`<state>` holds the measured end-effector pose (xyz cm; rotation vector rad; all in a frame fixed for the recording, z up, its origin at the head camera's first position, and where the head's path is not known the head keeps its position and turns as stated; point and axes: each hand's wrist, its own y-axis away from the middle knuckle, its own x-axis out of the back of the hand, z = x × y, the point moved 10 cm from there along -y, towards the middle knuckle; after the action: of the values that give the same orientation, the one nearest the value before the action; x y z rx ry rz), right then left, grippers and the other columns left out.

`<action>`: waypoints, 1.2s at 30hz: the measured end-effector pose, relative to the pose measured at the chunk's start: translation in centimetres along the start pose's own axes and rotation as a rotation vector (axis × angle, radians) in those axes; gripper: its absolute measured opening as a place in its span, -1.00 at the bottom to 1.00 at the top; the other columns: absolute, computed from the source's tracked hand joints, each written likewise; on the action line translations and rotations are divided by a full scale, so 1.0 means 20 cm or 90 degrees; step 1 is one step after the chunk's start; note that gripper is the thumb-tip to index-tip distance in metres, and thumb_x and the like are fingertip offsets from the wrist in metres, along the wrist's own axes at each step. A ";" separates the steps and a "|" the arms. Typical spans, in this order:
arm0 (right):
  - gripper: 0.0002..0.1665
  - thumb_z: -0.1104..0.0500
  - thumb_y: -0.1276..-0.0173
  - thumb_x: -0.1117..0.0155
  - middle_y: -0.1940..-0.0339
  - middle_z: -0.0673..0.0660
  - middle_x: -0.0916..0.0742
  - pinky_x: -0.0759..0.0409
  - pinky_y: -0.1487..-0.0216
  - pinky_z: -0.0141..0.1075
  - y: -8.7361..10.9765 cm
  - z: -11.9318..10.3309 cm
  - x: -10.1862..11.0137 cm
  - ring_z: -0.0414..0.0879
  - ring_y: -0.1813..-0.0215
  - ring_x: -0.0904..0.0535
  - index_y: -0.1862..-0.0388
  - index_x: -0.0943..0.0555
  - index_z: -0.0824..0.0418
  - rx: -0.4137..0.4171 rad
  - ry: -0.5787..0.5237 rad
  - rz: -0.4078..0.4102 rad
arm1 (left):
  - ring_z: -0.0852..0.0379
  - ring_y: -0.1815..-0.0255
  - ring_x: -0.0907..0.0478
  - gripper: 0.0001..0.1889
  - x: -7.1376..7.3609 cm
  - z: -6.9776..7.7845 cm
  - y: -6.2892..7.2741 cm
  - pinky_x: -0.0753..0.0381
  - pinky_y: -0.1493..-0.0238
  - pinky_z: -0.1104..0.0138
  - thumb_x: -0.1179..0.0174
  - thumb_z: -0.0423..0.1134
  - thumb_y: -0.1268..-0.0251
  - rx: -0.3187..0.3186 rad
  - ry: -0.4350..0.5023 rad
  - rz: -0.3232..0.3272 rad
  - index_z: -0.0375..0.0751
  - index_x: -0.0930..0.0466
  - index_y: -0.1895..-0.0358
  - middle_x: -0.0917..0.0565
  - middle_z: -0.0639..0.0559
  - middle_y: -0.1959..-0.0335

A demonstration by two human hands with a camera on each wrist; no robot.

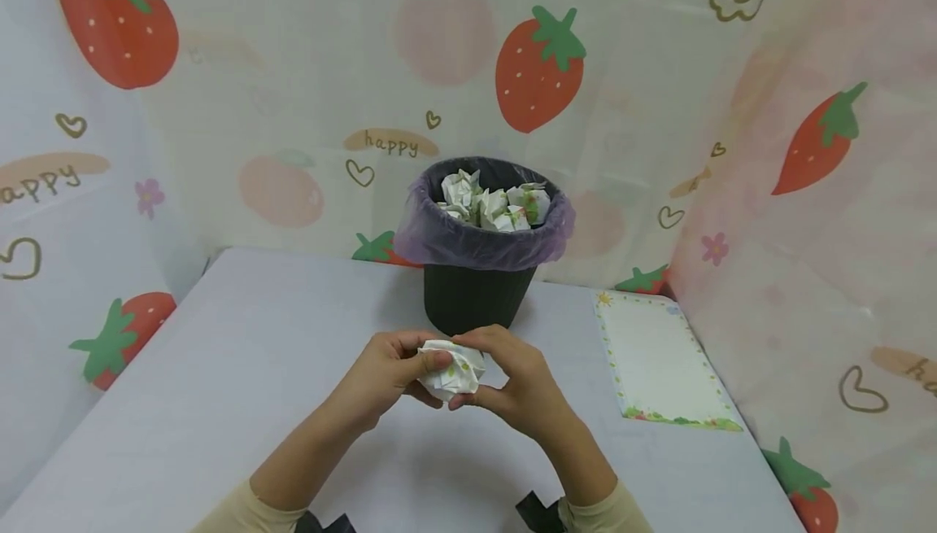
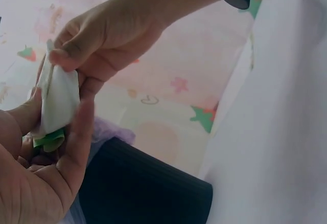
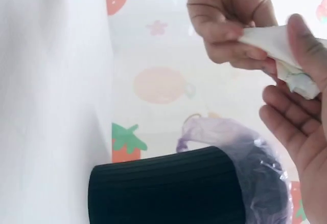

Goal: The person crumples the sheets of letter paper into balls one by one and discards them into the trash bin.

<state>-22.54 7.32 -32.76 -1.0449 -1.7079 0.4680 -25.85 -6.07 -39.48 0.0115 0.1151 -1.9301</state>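
Between both hands is a crumpled sheet of paper (image 1: pixel 455 370), white with small yellow and green print. My left hand (image 1: pixel 391 374) grips its left side, thumb across the front. On the other side my right hand (image 1: pixel 516 378) pinches it with fingers at the top and thumb at the lower edge. The left wrist view shows a green printed part of the crumpled paper (image 2: pixel 49 141) low between the fingers. In the right wrist view, a folded white end of the paper (image 3: pixel 271 39) sticks out between the two hands.
Behind the hands stands a black bin (image 1: pixel 476 293) with a purple bag (image 1: pixel 483 252) over its rim, holding several crumpled papers (image 1: pixel 494 203). A flat sheet with a printed border (image 1: pixel 666 354) lies at the right table edge. Strawberry-patterned sheeting (image 1: pixel 293 53) surrounds the white table (image 1: pixel 241 354).
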 end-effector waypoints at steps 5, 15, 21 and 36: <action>-0.43 0.32 0.10 -0.70 0.16 0.10 -0.76 -0.70 0.04 -0.34 0.01 0.04 0.03 -0.07 0.09 -0.69 0.03 -0.69 0.23 -0.026 -0.056 0.070 | -0.06 0.32 -0.74 -0.61 -0.03 0.01 0.00 -0.80 0.30 0.05 -0.32 -0.09 -0.42 -0.002 -0.035 -0.013 -0.37 -0.69 -0.07 -0.71 -0.17 0.15; -0.77 0.29 -0.19 -0.53 0.28 0.08 -0.74 -0.67 0.23 -0.41 0.08 0.22 0.09 -0.19 0.27 -0.65 0.25 -0.65 0.34 -0.257 -0.217 0.188 | 0.13 -0.03 -0.62 -0.04 -0.08 0.19 0.05 -0.72 -0.01 0.33 -0.64 -0.12 0.06 -0.216 -0.324 0.022 -0.04 -0.35 -0.49 -0.57 0.10 -0.23; -0.70 0.23 -0.21 -0.53 0.32 -0.03 -0.72 -0.66 0.27 -0.44 0.08 0.21 0.06 -0.23 0.28 -0.63 0.32 -0.61 0.43 -0.276 -0.298 0.211 | 0.16 0.03 -0.62 -0.35 -0.07 0.27 0.12 -0.73 0.02 0.36 -0.57 -0.27 -0.10 -0.372 -0.315 0.094 -0.13 -0.53 -0.31 -0.65 0.08 -0.13; -0.33 0.25 -0.28 -0.49 -0.21 0.24 -0.67 -0.69 -0.10 -0.35 0.00 0.07 0.01 -0.09 -0.12 -0.66 -0.36 -0.52 0.27 -0.142 -0.153 0.101 | 0.11 0.34 -0.69 -0.81 0.09 0.15 0.05 -0.72 0.31 0.38 -0.53 -0.37 -0.10 -0.185 0.004 0.145 -0.28 -0.68 0.28 -0.75 0.01 0.29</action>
<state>-23.81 7.76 -33.27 -1.3358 -1.9309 0.5304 -25.40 -8.37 -36.73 -0.1573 0.3813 -1.6720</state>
